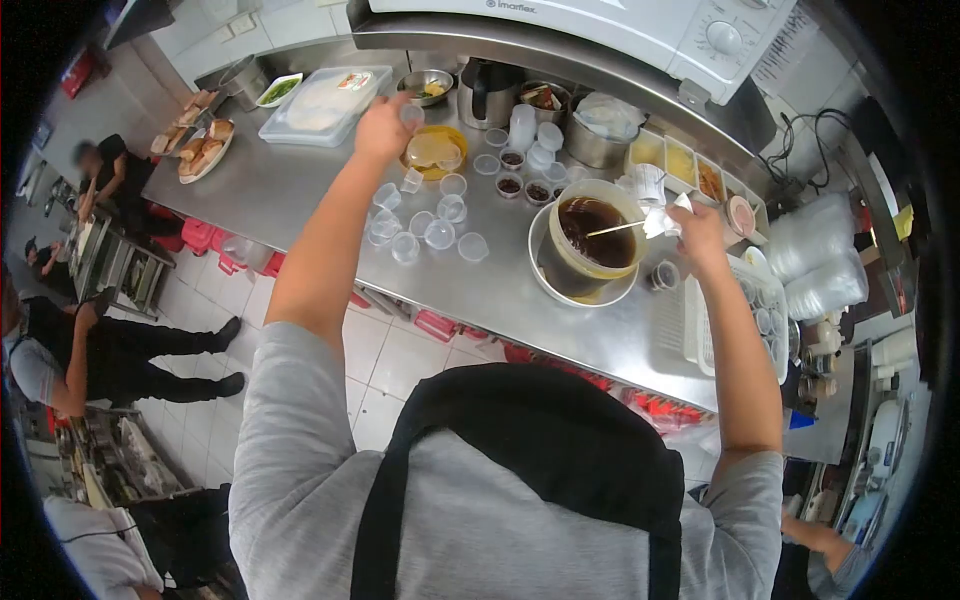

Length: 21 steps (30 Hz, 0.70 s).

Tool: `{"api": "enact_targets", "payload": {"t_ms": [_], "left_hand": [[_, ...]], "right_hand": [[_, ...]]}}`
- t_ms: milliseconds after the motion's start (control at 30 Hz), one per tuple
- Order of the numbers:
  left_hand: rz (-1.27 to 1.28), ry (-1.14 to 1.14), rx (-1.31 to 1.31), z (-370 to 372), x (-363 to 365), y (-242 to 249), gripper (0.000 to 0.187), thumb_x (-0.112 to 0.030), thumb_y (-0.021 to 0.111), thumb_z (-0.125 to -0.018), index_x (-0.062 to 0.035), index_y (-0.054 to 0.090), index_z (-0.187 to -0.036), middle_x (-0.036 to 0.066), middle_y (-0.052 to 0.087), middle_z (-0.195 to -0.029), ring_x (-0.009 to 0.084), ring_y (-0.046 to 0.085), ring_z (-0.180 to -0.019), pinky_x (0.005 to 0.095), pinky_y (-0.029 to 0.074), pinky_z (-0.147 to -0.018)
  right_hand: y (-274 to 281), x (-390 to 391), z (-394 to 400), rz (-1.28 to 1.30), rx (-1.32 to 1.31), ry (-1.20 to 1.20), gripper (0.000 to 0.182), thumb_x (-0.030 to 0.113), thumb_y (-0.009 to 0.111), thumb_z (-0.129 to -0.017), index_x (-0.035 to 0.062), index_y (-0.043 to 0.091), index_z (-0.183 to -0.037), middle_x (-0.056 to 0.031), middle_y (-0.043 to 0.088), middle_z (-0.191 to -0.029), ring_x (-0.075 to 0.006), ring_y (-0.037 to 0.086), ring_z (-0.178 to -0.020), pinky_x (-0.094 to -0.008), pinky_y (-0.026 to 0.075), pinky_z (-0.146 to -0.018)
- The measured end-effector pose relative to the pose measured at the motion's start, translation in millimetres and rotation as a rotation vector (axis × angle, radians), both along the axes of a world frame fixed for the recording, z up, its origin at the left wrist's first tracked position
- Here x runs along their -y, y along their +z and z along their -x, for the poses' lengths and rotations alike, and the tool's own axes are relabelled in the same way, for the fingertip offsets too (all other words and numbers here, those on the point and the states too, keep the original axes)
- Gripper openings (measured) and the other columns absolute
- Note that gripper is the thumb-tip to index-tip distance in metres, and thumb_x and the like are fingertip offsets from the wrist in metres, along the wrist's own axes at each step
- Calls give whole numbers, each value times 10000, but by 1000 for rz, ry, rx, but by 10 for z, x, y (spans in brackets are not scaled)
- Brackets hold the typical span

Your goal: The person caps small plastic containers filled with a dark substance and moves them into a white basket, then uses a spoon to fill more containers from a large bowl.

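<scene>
My left hand (382,130) is closed around the edge of a small clear plastic cup (412,117), just above a yellow-rimmed container (436,165). Several more clear cups (439,234) stand loosely on the steel counter below it. To the right, my right hand (699,232) grips white tissue (662,221) at the end of a long thin-handled utensil (614,229). Its far end dips into dark brown liquid (592,222), so its head is hidden. The liquid fills part of a plastic bucket (566,270), which sits in a white bowl (613,292).
Filled dark cups (509,186) and a metal pitcher (487,93) line the back. A lidded plastic box (325,104) and bread plate (206,152) are at left. A white basket of cups (745,318) stands at right, under an overhanging oven (640,35). Other people work at left.
</scene>
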State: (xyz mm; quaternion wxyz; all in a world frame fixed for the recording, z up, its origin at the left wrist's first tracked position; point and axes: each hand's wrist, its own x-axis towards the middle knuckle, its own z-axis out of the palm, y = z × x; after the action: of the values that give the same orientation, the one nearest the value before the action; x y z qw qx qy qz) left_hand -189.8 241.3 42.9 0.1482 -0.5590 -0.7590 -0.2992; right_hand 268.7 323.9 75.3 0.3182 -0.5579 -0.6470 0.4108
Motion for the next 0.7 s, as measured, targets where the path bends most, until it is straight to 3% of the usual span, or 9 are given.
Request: {"api": "enact_targets", "payload": {"t_ms": [33,67,167,367,467,567,667,700], "left_hand": [[-64,21,18,26,-20,-25,440,-214,723,-730,-159,606,-1150,184,577,-1040,324,622,-873,394,503,-780],[-127,40,37,40,-50,-58,456,-202,727,-723,-154,600,-1159,188,571,-1048,308,628,-863,380,506,-774],[-14,-175,717,-206,165,47,453,-119,750,-682,-95,580,-1101,169,550,-1052,235,618,-852,341,496,-756],[-185,-421,1260,-979,586,234,384,-48,767,-684,-73,507,-966,98,550,-1019,165,572,-851,309,471,-745],[-265,-498,1230,-1200,588,165,373,-45,749,-719,-74,516,-1008,77,565,-994,143,570,-823,255,459,-708],[-222,-435,1249,-1389,571,54,361,-49,736,-739,-70,530,-1035,65,578,-989,116,567,-818,216,440,-673],[-159,-425,1332,-1623,627,123,364,-5,678,-777,-28,517,-1103,123,543,-1118,139,598,-852,263,468,-780],[-134,-425,1290,-1632,592,66,335,-42,700,-765,-42,547,-1063,99,572,-1054,127,591,-830,254,462,-738]], "right_hand": [[-12,-10,-41,17,-92,-8,188,180,636,-798,-5,659,-823,-20,562,-613,-98,445,-450,-267,316,-394],[-48,-46,-90,49,-130,-19,179,175,635,-798,-3,651,-812,-17,545,-601,-98,433,-447,-264,310,-389],[-114,-160,-238,128,-197,-44,152,169,629,-804,20,614,-782,-3,499,-588,-91,395,-448,-251,294,-378],[-74,-155,-359,209,-247,-88,111,162,596,-829,53,589,-807,14,475,-625,-76,350,-472,-227,283,-385],[-54,-188,-440,203,-264,-86,122,157,597,-832,45,587,-788,7,485,-621,-79,354,-469,-229,287,-382],[31,-154,-490,173,-253,-105,168,160,619,-829,31,568,-735,-5,493,-593,-90,375,-451,-238,289,-366],[51,-140,-545,182,-241,-103,169,162,622,-831,36,558,-738,-3,486,-594,-88,371,-448,-235,284,-364],[34,-152,-569,181,-235,-100,158,159,622,-829,39,557,-749,-2,484,-594,-87,369,-447,-235,281,-363]]}}
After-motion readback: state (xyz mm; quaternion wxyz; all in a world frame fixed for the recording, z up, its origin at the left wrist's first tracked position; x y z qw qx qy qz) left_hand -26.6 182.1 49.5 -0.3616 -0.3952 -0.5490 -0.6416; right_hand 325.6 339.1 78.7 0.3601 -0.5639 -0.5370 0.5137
